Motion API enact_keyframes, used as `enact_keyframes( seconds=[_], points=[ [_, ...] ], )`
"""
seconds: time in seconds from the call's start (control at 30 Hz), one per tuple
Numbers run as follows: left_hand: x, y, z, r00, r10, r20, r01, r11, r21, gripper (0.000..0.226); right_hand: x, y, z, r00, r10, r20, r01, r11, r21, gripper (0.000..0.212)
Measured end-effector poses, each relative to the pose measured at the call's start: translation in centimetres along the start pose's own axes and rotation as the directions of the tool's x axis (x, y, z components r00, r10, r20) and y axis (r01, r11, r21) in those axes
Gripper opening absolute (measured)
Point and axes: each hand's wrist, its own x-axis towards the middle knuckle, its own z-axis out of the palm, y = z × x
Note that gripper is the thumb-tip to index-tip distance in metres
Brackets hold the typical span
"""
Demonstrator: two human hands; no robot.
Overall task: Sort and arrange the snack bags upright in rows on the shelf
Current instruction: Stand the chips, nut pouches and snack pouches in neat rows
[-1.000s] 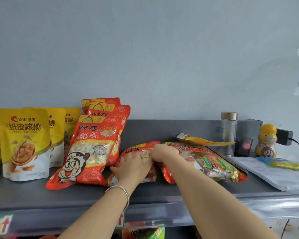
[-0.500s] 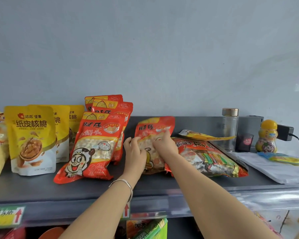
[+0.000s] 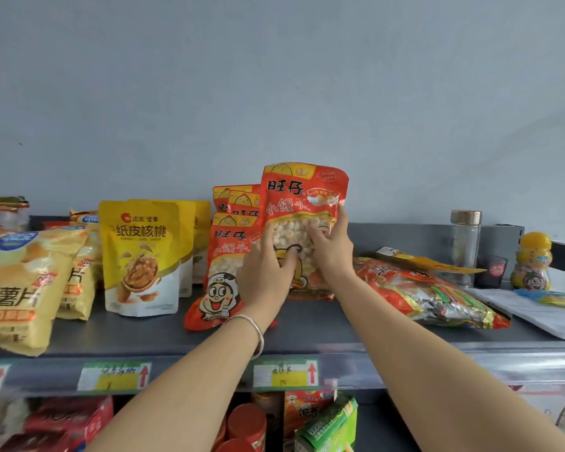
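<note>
Shelf stock, front to back. Front lip: price labels (image 3: pixel 284 373) with red arrows. Deck: grey metal shelf (image 3: pixel 323 324). In hand: one red Wangzai mini-bun bag (image 3: pixel 304 197), held upright and face-out just right of the matching row, its lower edge at the shelf as far as the hands let one see. Left hand (image 3: pixel 268 272) has its fingers curled on the bag's lower left front. Right hand (image 3: pixel 331 252) clasps the right side, thumb lying up the edge. Beside it, left: standing Wangzai bags (image 3: pixel 224 256), then yellow walnut pouches (image 3: pixel 142 256), then potato-chip bags (image 3: pixel 20 278) leaning. Right: a large red assorted-sweets bag (image 3: pixel 431 295) lying flat. Rear right: a glass bottle (image 3: pixel 465 243) and a yellow jar (image 3: pixel 532 262). Step judged: standing this bag to begin or extend a row. Next move likely calls for seating its base flat, aligned with its neighbours, and releasing gently; a soft pouch may topple.
</note>
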Motion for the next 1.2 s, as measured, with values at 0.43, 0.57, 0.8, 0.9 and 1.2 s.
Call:
enact_keyframes(
  seconds=[0.43,0.57,0.8,0.9,1.2],
  points=[
    [-2.2,-10.6,-7.3,0.885,-0.205,0.417,0.298,0.939,-0.173,0.094,-8.4,0.7,10.0,0.991,-0.012,0.137,0.062,0.927,-0.371,0.062],
    [-1.2,-10.5,-8.1,0.769,-0.197,0.608,0.425,0.868,-0.256,0.122,-8.6,1.1,9.7,0.994,0.04,0.098,0.003,0.914,-0.405,0.076],
    [-0.7,-11.3,-8.2,0.714,-0.253,0.653,0.492,0.844,-0.211,0.131,-8.5,1.5,9.4,0.971,0.203,0.123,-0.17,0.956,-0.238,0.094],
    [-0.6,-11.3,-7.9,0.711,-0.232,0.664,0.515,0.814,-0.268,0.126,-8.6,1.3,9.3,0.969,0.208,0.135,-0.175,0.959,-0.222,0.09],
    [-0.4,-10.5,-3.9,0.87,-0.111,0.481,0.256,0.934,-0.248,0.138,-7.6,1.8,9.1,0.977,0.215,0.004,-0.215,0.976,-0.021,0.051]
  ],
)
